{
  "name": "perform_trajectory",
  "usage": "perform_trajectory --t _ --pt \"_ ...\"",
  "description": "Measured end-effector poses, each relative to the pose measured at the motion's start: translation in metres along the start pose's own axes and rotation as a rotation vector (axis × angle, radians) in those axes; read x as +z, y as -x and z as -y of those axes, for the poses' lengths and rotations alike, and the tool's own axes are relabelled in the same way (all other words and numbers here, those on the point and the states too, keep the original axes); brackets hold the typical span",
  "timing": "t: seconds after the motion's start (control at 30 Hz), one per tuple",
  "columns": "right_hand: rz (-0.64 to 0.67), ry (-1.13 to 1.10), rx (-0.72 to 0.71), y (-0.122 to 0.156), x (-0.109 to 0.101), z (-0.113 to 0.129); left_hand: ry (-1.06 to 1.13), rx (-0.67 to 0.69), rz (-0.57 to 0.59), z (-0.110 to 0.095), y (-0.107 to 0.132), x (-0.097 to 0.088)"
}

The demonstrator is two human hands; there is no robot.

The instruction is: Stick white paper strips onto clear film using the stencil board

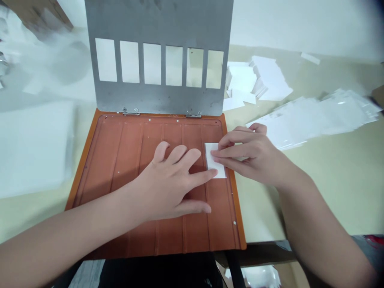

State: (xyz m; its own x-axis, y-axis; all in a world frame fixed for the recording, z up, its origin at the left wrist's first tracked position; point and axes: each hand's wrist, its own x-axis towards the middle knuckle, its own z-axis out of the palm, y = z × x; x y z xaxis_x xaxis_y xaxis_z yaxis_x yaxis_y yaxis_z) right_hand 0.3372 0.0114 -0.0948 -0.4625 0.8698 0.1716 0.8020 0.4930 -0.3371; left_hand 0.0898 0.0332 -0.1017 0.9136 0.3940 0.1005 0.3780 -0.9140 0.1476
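Observation:
A small white card (220, 172) lies on the right side of a brown-orange board (132, 236) with shallow lengthwise grooves. My left hand (175, 180) is spread over the board, and one fingertip presses the card's lower part. From the right, my right hand (249, 154) has its thumb and fingers pinched together on the card's upper right area. Its fingers cover part of the card's right edge. Hinged to the board's far edge, a grey metal plate (159, 98) stands raised, with a row of several rectangular cut-outs.
Loose white cards (270, 76) lie in a pile behind the board's right corner. Clear plastic sleeves (324, 114) are fanned out on the pale table (339, 172) to the right. At left sits a whitish stack of sheets (33, 148). Below the table edge is an open box (297, 274).

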Motion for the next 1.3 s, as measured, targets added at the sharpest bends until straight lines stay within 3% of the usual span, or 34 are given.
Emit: perform_trajectory --t 1.1,1.3 --pt "0.008 0.060 -0.012 0.0026 -0.0023 0.0055 -0.029 0.011 0.012 -0.0018 0.0013 -0.0016" --pt "0.017 0.080 -0.025 0.0028 -0.0040 0.0078 -0.041 0.014 -0.027 -0.0016 0.0026 0.0021"
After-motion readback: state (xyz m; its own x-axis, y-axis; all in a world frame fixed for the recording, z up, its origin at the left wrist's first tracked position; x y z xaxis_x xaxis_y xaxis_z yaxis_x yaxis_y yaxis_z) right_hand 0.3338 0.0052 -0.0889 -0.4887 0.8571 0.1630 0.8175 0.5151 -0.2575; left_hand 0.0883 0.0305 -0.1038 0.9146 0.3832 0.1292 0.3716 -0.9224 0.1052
